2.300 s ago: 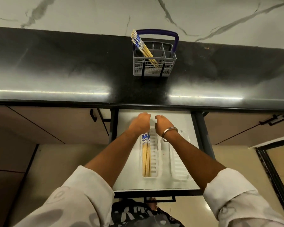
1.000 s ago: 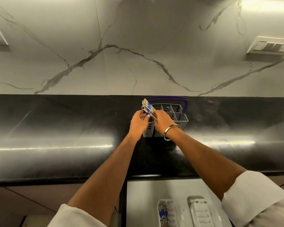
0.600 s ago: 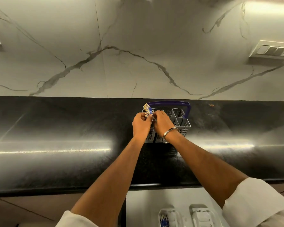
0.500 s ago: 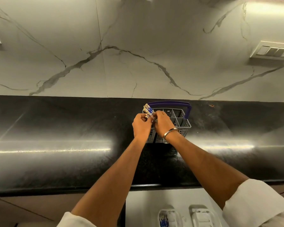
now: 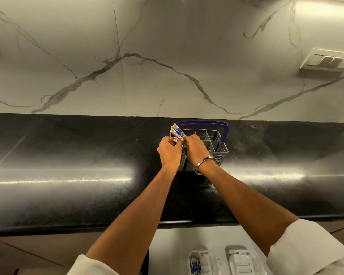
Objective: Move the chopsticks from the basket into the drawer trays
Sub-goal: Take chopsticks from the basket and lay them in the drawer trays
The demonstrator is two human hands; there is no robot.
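A grey slotted basket (image 5: pixel 216 144) with a purple handle (image 5: pixel 224 132) stands on the black counter near the wall. A bundle of chopsticks (image 5: pixel 176 132) with blue-and-white patterned tops leans out of its left compartment. My left hand (image 5: pixel 169 151) and my right hand (image 5: pixel 195 150) meet at the basket's left side, fingers pinched on the chopsticks just below their tops. At the bottom edge, the open drawer (image 5: pixel 171 251) holds two white trays: the left tray (image 5: pixel 197 262) has chopsticks in it, the right tray (image 5: pixel 243 262) shows none.
The glossy black counter (image 5: pixel 68 175) runs the full width, backed by a white marble wall (image 5: pixel 147 66). A switch plate (image 5: pixel 328 61) sits on the wall at the right. Brown cabinet fronts (image 5: pixel 28 253) lie left of the drawer.
Both hands left the drawer tray and went up to the basket, then closed on the chopstick bundle. In the last half second they have hardly moved.
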